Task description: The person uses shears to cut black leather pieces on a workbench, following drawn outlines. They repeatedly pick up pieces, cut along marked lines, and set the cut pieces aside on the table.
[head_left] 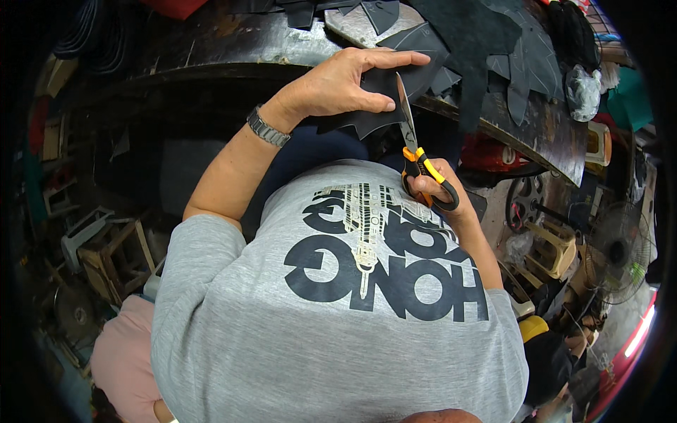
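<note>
My left hand [345, 88], with a metal-banded watch [268, 127] at the wrist, holds a black leather piece [374, 123]. Its thumb lies on top and the index finger stretches out to the right; the other fingers are partly hidden. The piece has a jagged, pointed lower edge and hangs over the near side of the bench. Closed around the black and yellow handles of a pair of scissors [410, 137] is my right hand [446, 185]. The blades point up and away, against the leather beside my left thumb, and look nearly together.
A dark workbench [204, 46] spans the far side, with more black leather pieces [529, 56] at its right. A clear plastic bag [584, 95] hangs at its right end. Wooden stools [116, 257] stand left, a fan [617, 250] right. Another person's pink sleeve [127, 352] shows lower left.
</note>
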`<state>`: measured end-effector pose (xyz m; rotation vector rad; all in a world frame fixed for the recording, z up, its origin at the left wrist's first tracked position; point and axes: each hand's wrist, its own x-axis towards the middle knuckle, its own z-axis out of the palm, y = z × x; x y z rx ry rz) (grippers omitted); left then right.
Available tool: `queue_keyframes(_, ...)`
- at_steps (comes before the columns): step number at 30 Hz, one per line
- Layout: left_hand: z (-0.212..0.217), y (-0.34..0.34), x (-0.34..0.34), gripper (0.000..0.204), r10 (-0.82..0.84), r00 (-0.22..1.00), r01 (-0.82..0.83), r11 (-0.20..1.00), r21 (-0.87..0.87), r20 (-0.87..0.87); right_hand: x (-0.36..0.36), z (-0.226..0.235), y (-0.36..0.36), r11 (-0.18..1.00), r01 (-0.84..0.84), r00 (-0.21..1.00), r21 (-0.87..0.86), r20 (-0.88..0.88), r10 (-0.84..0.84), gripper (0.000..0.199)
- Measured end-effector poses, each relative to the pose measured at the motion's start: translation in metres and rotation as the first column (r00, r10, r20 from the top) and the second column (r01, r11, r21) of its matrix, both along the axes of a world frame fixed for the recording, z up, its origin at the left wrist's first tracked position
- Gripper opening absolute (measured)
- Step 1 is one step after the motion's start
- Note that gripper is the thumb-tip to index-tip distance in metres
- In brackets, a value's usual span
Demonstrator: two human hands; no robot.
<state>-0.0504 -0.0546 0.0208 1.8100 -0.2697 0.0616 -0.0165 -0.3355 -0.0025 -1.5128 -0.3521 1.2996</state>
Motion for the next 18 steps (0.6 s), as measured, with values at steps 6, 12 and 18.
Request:
queue_keyframes(6,0.001,-0.002,0.003,0.065,0.051,0.998,-0.05,0.997,-0.051,0.026,0.0,-0.005,0.005,0.988,0.079,0.988,0.13,-0.143,-0.06,0.045)
queue_keyframes(12,-0.002,-0.009,0.002,0.065,0.123,0.985,-0.118,0.992,-0.046,0.125,-0.005,0.003,0.008,0.982,0.136,0.975,0.134,-0.194,-0.109,0.044)
queue_keyframes(18,0.0,-0.021,-0.001,0.065,0.172,0.979,-0.162,0.983,-0.092,0.111,-0.009,0.005,0.008,0.97,0.194,0.957,0.15,-0.248,-0.153,0.044)
